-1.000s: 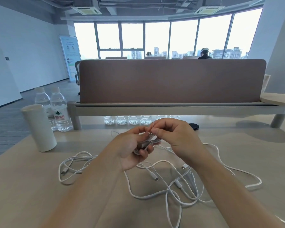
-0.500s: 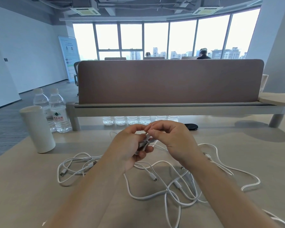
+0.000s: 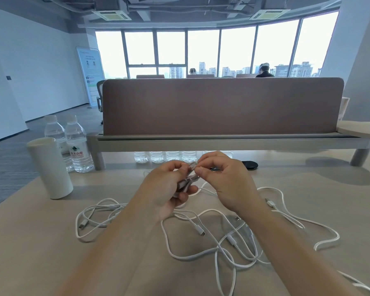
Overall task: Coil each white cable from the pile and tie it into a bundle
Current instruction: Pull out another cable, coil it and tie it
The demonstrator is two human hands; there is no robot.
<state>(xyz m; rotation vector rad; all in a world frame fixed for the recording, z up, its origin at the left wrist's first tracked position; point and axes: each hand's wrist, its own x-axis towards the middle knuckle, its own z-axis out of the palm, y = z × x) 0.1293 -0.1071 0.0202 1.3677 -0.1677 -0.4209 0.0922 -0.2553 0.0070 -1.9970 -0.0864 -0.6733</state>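
My left hand [image 3: 165,189] grips a small coiled white cable bundle [image 3: 187,180] above the table, fingers curled round it. My right hand [image 3: 224,178] pinches the bundle's top end between thumb and forefinger, close against the left hand. Under both forearms a loose pile of white cables [image 3: 218,238] sprawls over the wooden table [image 3: 30,253], with several plug ends showing. Another loop of white cable [image 3: 90,218] lies to the left of my left arm. Much of the bundle is hidden inside my fingers.
A white cylinder [image 3: 49,167] stands at the left, with two water bottles [image 3: 76,146] behind it. A brown desk divider [image 3: 220,105] on a grey raised shelf runs across the back, with several bottles under it. A black round object [image 3: 247,165] lies behind my right hand.
Both hands stay together on the bundle with only small finger shifts. The left thumb has risen toward the right fingertips at the bundle's top.
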